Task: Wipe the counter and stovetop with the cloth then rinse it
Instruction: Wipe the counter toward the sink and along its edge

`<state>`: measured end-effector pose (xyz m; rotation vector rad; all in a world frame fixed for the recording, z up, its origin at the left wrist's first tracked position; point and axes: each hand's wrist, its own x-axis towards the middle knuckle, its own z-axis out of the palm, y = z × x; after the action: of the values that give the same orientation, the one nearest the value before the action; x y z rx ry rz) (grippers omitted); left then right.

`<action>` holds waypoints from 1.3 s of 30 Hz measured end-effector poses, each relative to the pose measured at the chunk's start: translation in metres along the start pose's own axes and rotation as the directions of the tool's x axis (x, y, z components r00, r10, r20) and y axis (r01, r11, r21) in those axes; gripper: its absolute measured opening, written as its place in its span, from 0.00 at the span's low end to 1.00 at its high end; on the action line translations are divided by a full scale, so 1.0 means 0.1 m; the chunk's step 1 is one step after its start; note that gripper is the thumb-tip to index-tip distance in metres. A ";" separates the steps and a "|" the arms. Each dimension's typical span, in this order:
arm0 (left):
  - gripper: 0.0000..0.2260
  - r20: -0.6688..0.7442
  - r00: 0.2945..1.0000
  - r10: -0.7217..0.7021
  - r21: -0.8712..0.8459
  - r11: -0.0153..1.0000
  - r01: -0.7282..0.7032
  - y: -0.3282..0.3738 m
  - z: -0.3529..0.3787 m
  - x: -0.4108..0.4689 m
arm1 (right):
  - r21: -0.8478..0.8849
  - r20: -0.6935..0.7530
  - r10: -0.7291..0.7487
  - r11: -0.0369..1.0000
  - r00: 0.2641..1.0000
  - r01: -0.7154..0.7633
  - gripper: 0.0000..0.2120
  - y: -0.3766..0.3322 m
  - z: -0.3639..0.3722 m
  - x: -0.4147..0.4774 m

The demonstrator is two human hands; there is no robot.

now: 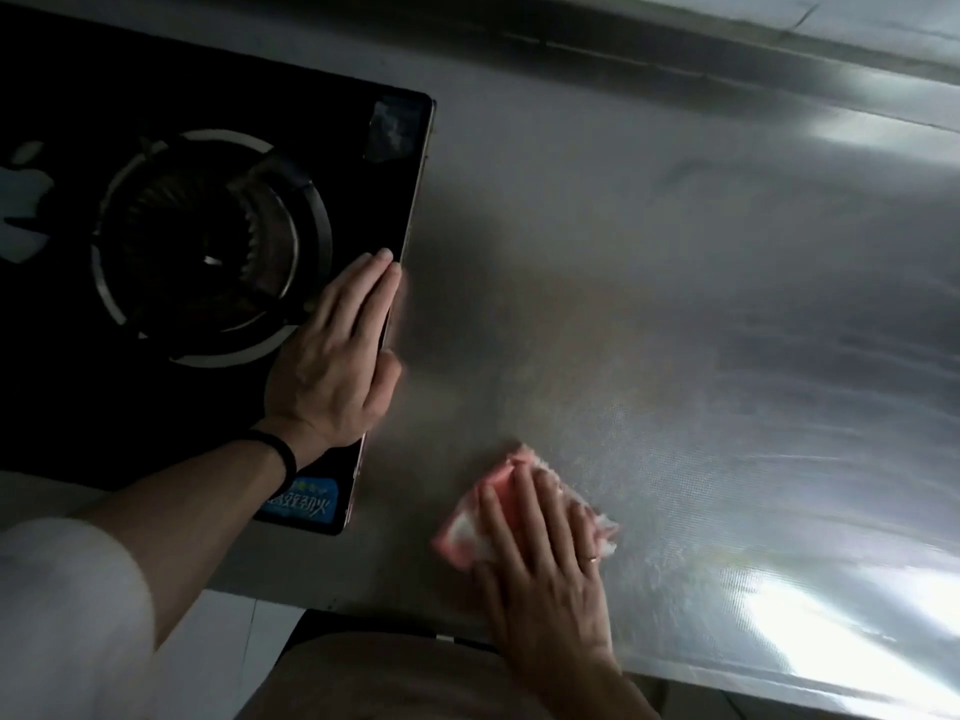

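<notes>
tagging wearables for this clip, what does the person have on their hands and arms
The left hand is bare, with a thin black band round its wrist and a white sleeve pushed up past the forearm. The right hand has a slim ring on one finger. No sleeve shows on the right forearm.

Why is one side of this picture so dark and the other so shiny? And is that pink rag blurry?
Head view: dim overall, with the black stovetop nearly lost in shadow. Head view: the metal counter throws white glare at lower right. Head view: the pink cloth and the right hand pressing it look motion-smeared; the left hand on the stovetop edge is a little sharper.
</notes>
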<state>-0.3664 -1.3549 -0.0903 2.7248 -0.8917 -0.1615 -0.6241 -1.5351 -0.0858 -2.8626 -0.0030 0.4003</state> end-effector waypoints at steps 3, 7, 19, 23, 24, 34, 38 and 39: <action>0.33 -0.004 1.000 0.004 -0.003 1.000 -0.004 -0.01 0.00 0.01 | 0.047 0.013 -0.054 0.998 0.998 0.053 0.32 0.02 -0.10 0.32; 0.33 0.002 1.000 -0.004 0.001 1.000 0.004 0.01 -0.01 0.00 | 0.085 -0.098 0.021 0.996 0.995 -0.013 0.31 0.24 -0.39 1.38; 0.32 -0.043 0.999 0.025 -0.033 0.999 -0.027 -0.03 0.01 -0.02 | 0.175 -0.073 0.190 0.969 0.979 -0.175 0.31 -0.45 -0.19 1.09; 0.31 -0.037 0.999 0.036 -0.004 0.999 -0.036 -0.02 0.02 -0.03 | 0.086 -0.034 0.099 0.992 0.995 -0.095 0.34 -0.95 0.24 0.08; 0.32 -0.034 0.999 0.023 -0.006 1.000 -0.023 0.00 0.02 -0.03 | 0.077 -0.032 0.098 0.992 0.995 -0.095 0.34 -0.97 0.26 0.00; 0.35 -0.020 0.979 -0.201 -0.204 0.960 0.193 0.96 0.14 0.34 | 0.079 -0.059 0.522 0.852 0.851 -0.517 0.32 0.68 0.05 -0.93; 0.34 0.010 0.970 -0.241 -0.155 0.958 0.240 1.36 0.35 0.52 | 0.100 -0.041 0.577 0.815 0.816 -0.571 0.32 1.02 -0.01 -1.12; 0.34 0.006 0.970 -0.243 -0.122 0.962 0.242 1.40 0.41 0.53 | 0.105 -0.038 0.577 0.814 0.816 -0.571 0.32 1.01 0.00 -1.11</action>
<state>-0.4104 -1.5036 -0.0902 2.7083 -0.5227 -0.2436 -0.7343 -1.6372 -0.0807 -2.7285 0.8927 0.3949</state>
